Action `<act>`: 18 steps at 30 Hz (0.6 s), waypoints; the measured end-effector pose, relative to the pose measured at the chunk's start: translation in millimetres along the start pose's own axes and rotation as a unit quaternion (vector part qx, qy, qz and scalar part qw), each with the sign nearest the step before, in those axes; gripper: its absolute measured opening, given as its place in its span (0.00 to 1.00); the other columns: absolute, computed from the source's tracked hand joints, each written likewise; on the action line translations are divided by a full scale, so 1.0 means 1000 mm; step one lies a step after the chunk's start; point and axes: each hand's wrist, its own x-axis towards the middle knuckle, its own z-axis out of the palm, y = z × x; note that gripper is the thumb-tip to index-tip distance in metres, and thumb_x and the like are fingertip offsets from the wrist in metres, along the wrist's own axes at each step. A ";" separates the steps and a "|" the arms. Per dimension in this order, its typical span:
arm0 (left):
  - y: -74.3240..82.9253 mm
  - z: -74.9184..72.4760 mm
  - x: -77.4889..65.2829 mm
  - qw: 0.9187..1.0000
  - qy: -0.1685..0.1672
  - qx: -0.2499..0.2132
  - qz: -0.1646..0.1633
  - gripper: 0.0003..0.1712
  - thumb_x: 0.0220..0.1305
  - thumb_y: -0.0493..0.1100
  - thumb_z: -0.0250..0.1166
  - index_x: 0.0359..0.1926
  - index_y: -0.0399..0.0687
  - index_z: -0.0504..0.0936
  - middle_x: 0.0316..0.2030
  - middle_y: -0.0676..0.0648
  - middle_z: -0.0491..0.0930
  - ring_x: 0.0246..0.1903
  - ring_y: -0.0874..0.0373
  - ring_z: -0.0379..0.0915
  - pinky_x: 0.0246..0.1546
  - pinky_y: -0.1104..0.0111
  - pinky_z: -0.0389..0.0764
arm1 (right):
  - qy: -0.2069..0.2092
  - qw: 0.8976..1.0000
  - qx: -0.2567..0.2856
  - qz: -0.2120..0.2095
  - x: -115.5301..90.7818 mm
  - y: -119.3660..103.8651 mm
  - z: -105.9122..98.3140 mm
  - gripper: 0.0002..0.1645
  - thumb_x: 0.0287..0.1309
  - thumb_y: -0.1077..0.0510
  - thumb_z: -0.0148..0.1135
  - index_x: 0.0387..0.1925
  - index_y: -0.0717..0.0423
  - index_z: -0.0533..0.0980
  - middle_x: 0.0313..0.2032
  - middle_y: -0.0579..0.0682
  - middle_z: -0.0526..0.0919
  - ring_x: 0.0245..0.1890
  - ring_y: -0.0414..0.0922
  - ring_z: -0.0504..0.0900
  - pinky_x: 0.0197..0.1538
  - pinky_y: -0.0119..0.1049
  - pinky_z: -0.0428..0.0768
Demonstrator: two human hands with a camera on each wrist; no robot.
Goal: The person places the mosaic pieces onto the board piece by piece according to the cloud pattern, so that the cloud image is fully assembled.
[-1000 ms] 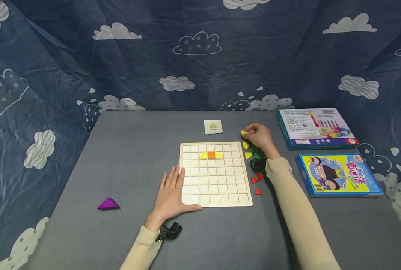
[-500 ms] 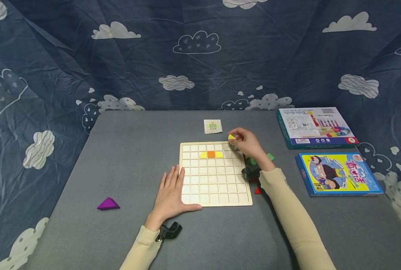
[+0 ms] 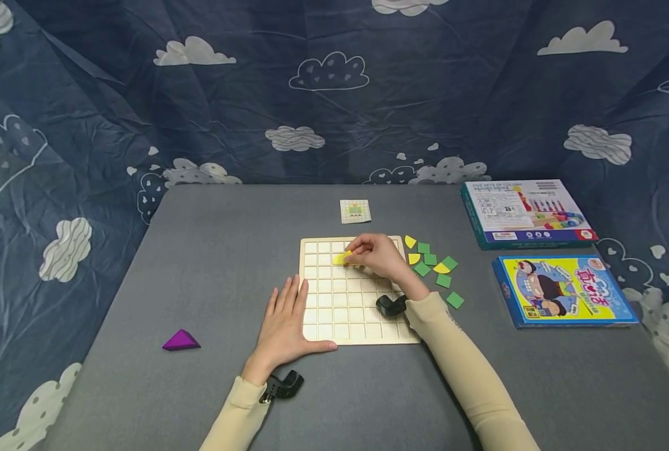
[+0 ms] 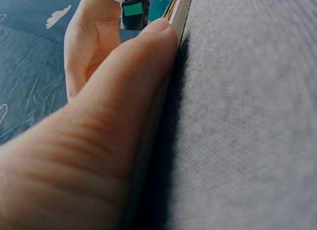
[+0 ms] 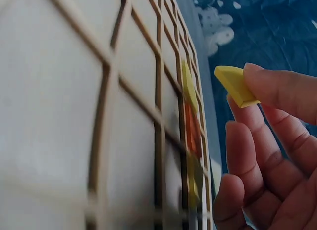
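Note:
A wooden grid board (image 3: 341, 315) lies flat on the table. My left hand (image 3: 285, 326) rests at its lower left corner, fingers straight along the left side, thumb against the front edge in the left wrist view. Over the upper part of the board, my right hand (image 3: 378, 255) pinches a yellow quarter-circle tile (image 5: 232, 84) between thumb and finger; the tile is raised off the grid. An orange tile (image 5: 192, 131) sits in the grid between two yellow tiles, one being the yellow tile (image 5: 188, 85) at its far side. My right hand partly covers them in the head view.
Loose green tiles (image 3: 444, 281) and yellow tiles (image 3: 414, 258) lie right of the board. A small pattern card (image 3: 355, 212) is behind it. Two boxes, one white-topped (image 3: 526, 213) and one blue-and-yellow (image 3: 565, 291), stand at the right. A purple pyramid-like piece (image 3: 181, 340) lies left.
My right hand picks up a yellow tile beyond the board's upper right corner and carries it left and nearer, over the upper rows. The left hand stays put.

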 end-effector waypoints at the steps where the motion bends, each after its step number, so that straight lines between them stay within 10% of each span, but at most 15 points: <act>1: 0.000 0.000 0.000 1.000 0.001 0.000 0.000 0.77 0.36 0.87 0.54 0.74 0.40 0.42 0.73 0.39 0.40 0.72 0.49 0.30 0.68 0.55 0.34 | 0.000 1.000 -0.004 -0.001 0.000 -0.001 0.003 0.07 0.51 0.63 0.71 0.33 0.60 0.82 0.26 0.51 0.82 0.25 0.53 0.78 0.26 0.37 0.75; 18: 0.001 -0.001 0.000 1.000 -0.004 0.000 -0.002 0.76 0.36 0.87 0.52 0.74 0.40 0.42 0.73 0.39 0.41 0.72 0.50 0.30 0.68 0.56 0.32 | -0.001 0.995 -0.095 0.001 0.003 -0.012 0.036 0.05 0.48 0.60 0.73 0.28 0.53 0.83 0.21 0.44 0.80 0.22 0.43 0.76 0.29 0.34 0.69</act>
